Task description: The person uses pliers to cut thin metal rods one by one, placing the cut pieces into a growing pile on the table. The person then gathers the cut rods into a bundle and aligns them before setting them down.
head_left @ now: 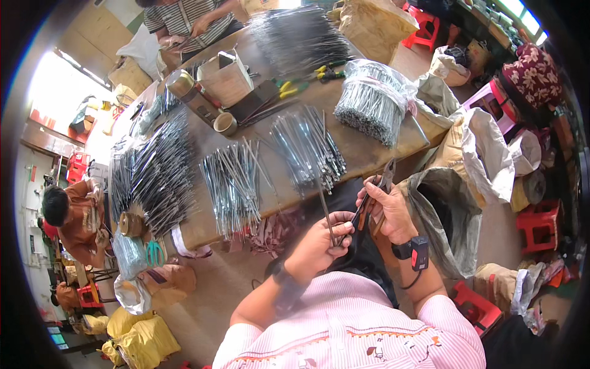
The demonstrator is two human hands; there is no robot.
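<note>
Far left: wooden workbench (pixel 362 150) carrying flat piles of thin grey metal rods (pixel 233 178). Left hand (pixel 319 243) sits below the bench edge, fingers pinched shut on one thin grey metal rod (pixel 324 206), which stands near upright, top end reaching the bench edge. Right hand (pixel 387 212) just beside it, fingers wrapped around brown-handled pliers (pixel 375 197), whose tip is up. Grey open sack (pixel 448 209) at right.

A wooden table (pixel 362 150) carries heaps of metal rods (pixel 233 178), pliers (pixel 289 91) and a cardboard box (pixel 226 79).
</note>
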